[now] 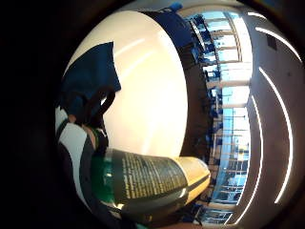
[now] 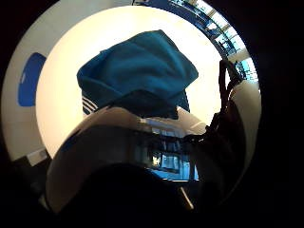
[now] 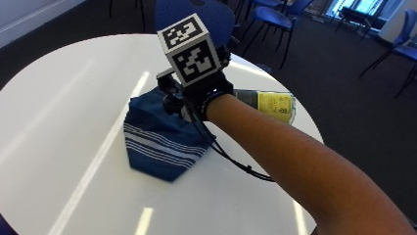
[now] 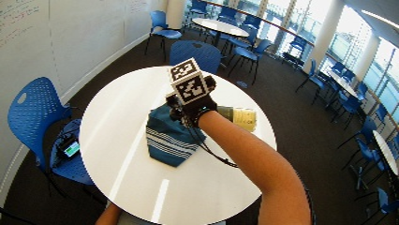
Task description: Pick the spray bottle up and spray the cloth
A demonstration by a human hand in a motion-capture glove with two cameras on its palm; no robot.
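Note:
A blue cloth point(image 3: 159, 142) with white stripes lies bunched on the round white table point(image 3: 65, 98). Just above its far edge, my gloved right hand point(image 3: 198, 95) grips the spray bottle point(image 3: 270, 105). The bottle lies nearly sideways in the air, its yellow-labelled body pointing toward the table's right edge. Its nozzle end is hidden behind the hand. In the little finger side palm view the bottle point(image 1: 147, 179) fills the space beside the palm, with the cloth point(image 1: 93, 76) beyond. In the thumb side palm view the cloth point(image 2: 137, 71) lies straight ahead. The wide outside view shows the hand point(image 4: 193, 105) over the cloth point(image 4: 168, 138).
A blue chair point(image 4: 196, 51) stands at the table's far side and another point(image 4: 37, 108) at its left, with a small device point(image 4: 71, 149) on the seat beside it. More chairs and a second round table point(image 4: 221, 26) stand farther back.

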